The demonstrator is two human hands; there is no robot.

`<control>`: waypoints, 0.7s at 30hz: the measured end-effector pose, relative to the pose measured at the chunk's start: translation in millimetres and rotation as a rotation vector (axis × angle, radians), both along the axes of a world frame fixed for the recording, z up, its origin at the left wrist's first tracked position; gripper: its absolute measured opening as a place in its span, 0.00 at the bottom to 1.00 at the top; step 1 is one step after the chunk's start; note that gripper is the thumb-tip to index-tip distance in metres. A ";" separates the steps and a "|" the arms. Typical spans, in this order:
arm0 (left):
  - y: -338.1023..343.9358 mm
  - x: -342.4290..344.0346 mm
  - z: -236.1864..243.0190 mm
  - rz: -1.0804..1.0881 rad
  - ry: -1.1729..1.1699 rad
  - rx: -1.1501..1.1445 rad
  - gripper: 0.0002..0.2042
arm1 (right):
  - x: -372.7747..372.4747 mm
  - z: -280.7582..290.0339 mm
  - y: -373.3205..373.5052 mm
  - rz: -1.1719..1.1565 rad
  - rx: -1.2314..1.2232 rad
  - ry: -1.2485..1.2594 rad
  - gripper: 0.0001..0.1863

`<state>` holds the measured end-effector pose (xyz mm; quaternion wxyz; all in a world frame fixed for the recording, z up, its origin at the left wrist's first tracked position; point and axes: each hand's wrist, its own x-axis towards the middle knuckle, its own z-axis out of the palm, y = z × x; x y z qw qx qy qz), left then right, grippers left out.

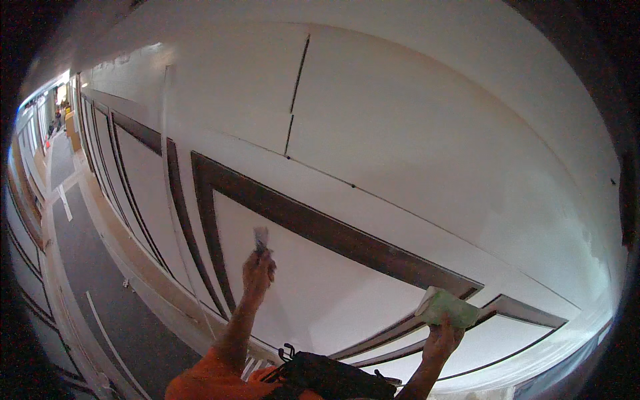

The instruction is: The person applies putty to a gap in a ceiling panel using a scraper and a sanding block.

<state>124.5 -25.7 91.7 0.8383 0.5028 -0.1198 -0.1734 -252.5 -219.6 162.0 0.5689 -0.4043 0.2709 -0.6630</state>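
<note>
Hands raised to a white wall (400, 120) with dark-framed panels: left hand (259, 270), grip clenched on a small putty knife (261, 238) against a panel; right hand (442, 337) gripping a pale green block (448, 308). Wall mostly smooth white; thin seams unfilled, seemingly.

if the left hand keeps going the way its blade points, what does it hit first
Most likely the white wall panel: the left hand holds a small scraper blade up at or near its surface, though depth is unclear.

A small grey-bladed tool (261, 238) stands upright against the white wall panel; a pale green folded pad (448, 308) lies tilted against the dark trim
</note>
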 end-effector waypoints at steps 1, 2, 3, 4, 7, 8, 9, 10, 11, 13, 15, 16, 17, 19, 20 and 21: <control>-0.1 13.3 6.7 0.087 -0.010 -0.053 0.10 | 4.7 3.5 -3.3 0.000 -0.041 0.030 0.28; -0.4 28.7 15.0 0.168 -0.048 -0.070 0.10 | 9.5 11.5 -4.4 -0.006 -0.081 0.061 0.27; -1.0 45.4 23.8 0.248 -0.086 -0.088 0.10 | 14.4 20.7 -5.0 -0.014 -0.122 0.092 0.27; -2.9 61.8 31.8 0.325 -0.109 -0.126 0.10 | 20.3 38.1 -0.6 -0.036 -0.132 0.177 0.27; -2.2 113.0 72.9 0.529 -0.216 -0.101 0.11 | 45.9 91.0 5.9 -0.147 -0.226 0.371 0.28; -9.6 136.4 87.5 0.988 -0.581 0.140 0.14 | 56.6 102.8 3.7 -0.207 -0.309 0.402 0.27; -9.6 161.8 95.2 1.108 -0.677 0.243 0.18 | 69.7 120.1 3.7 -0.281 -0.395 0.502 0.25; -7.9 187.2 102.9 1.241 -0.760 0.352 0.22 | 84.7 141.2 6.0 -0.351 -0.482 0.602 0.23; -11.5 201.6 111.9 1.129 -0.647 0.288 0.25 | 102.1 162.6 12.6 -0.352 -0.608 0.558 0.21; -19.3 216.3 137.0 1.025 -0.492 0.176 0.29 | 144.1 197.3 19.8 -0.375 -0.878 0.459 0.19; -22.1 228.3 147.1 1.026 -0.403 0.195 0.30 | 187.7 225.2 22.9 -0.365 -1.134 0.327 0.20; -18.9 238.2 147.5 1.028 -0.350 0.261 0.29 | 209.1 241.0 30.1 -0.332 -1.250 0.245 0.20; -21.4 245.6 147.1 1.017 -0.297 0.322 0.28 | 223.4 257.5 36.9 -0.389 -1.328 0.308 0.20; -32.6 258.3 146.4 1.063 -0.317 0.242 0.27 | 245.0 282.5 48.2 -0.476 -1.425 0.399 0.19; -36.7 261.0 149.0 1.085 -0.328 0.202 0.27 | 254.9 291.5 53.2 -0.502 -1.446 0.426 0.19; -38.0 263.9 150.2 1.078 -0.313 0.228 0.27 | 265.3 299.0 56.3 -0.527 -1.468 0.453 0.19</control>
